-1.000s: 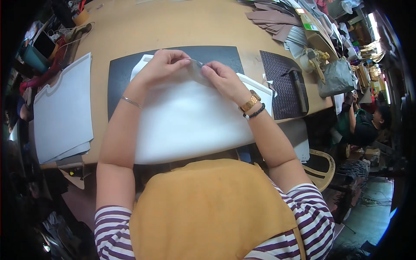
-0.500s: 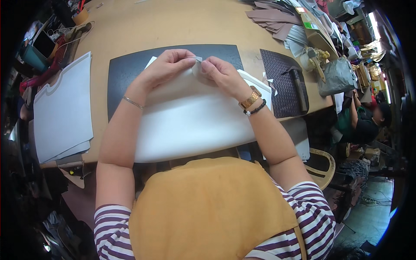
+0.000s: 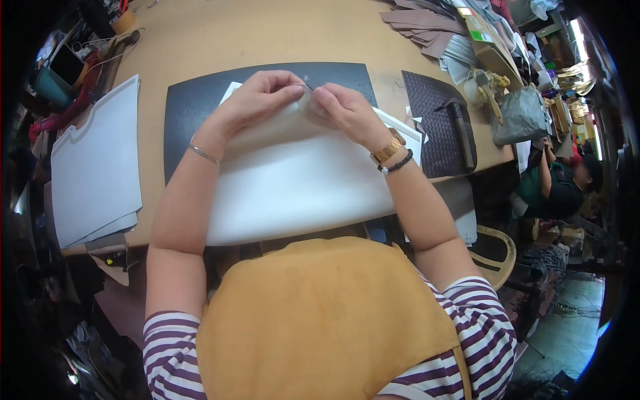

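Note:
A large white sheet (image 3: pixel 300 180) bends up from the table's near edge toward my fingers, and its lower part bulges over that edge. At its far edge my left hand (image 3: pixel 268 100) is closed in a pinch on the sheet. My right hand (image 3: pixel 347 115) pinches the same edge a short way to the right, thumb upward. A tiny bit of the edge shows between the two sets of fingertips; whether anything else small is held there is hidden. Beneath lies a dark grey cutting mat (image 3: pixel 190 117), with more white sheets (image 3: pixel 400 127) partly under the raised one.
A stack of cut white sheets (image 3: pixel 100 167) lies at the left. On the right, a hammer (image 3: pixel 460 133) rests on a dark woven-pattern mat (image 3: pixel 427 100) near small white scraps. Brown strips (image 3: pixel 427 30) and a grey bag (image 3: pixel 520 117) lie beyond. Another person (image 3: pixel 563 190) is at far right.
My hands stay at the sheet's far edge, with the fingertips shifted slightly. The white corner that stood out between them now shows less. The view has moved a little.

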Tool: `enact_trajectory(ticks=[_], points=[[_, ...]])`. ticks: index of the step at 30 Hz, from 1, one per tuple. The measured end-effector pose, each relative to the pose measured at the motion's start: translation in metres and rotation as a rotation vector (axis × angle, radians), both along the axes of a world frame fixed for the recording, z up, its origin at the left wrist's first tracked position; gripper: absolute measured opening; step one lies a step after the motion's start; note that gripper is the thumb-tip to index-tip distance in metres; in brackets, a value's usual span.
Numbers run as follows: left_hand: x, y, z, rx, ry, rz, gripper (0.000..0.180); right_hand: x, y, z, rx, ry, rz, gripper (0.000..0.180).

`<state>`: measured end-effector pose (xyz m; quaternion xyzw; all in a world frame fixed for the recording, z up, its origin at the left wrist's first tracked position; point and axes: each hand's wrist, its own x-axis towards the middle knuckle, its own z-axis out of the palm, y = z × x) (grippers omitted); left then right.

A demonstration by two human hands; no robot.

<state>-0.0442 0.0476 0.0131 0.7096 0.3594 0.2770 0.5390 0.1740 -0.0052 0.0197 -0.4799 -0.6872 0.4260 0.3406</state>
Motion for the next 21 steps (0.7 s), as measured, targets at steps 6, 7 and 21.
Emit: enact_trajectory(ticks=[6, 7, 21], points=[[-0.015, -0.014, 0.003, 0.804, 0.717, 0.325, 0.035, 0.043, -0.032, 0.013, 0.254, -0.504, -0.154, 0.039], [-0.016, -0.021, 0.008, 0.648, 0.78, 0.241, 0.039, 0.054, -0.038, 0.012, 0.326, -0.542, -0.183, 0.039], [-0.018, -0.056, -0.014, 0.708, 1.045, 0.202, 0.06, 0.064, -0.126, 0.001, 0.331, -0.706, -0.256, 0.025]])
